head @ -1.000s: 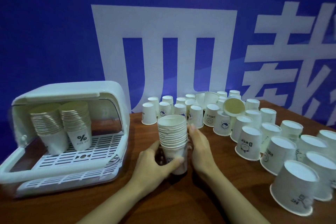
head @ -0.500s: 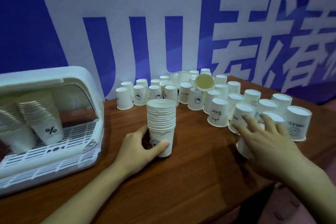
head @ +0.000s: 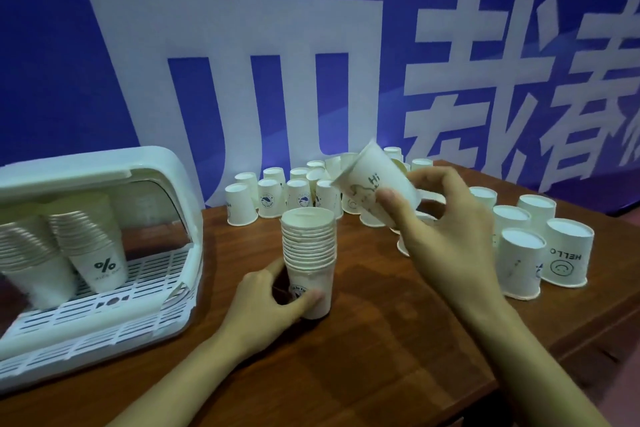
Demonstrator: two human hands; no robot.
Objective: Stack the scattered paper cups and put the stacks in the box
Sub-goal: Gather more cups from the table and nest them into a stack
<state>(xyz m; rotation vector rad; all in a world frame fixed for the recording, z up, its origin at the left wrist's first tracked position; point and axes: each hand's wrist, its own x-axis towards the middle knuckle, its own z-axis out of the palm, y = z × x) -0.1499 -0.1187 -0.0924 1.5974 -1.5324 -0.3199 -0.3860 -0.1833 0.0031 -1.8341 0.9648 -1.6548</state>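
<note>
Stacks stand in the box at left. Left hand grips the stack standing on the table; right hand pinches a tilted cup above it, loose cups beyond.

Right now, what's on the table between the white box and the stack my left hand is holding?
Nothing: in the head view, only bare brown tabletop lies between the white box and the stack held by the left hand.

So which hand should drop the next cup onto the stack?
Right. The right hand already holds a cup tilted just above the stack, while the left hand grips the stack's base.
</note>
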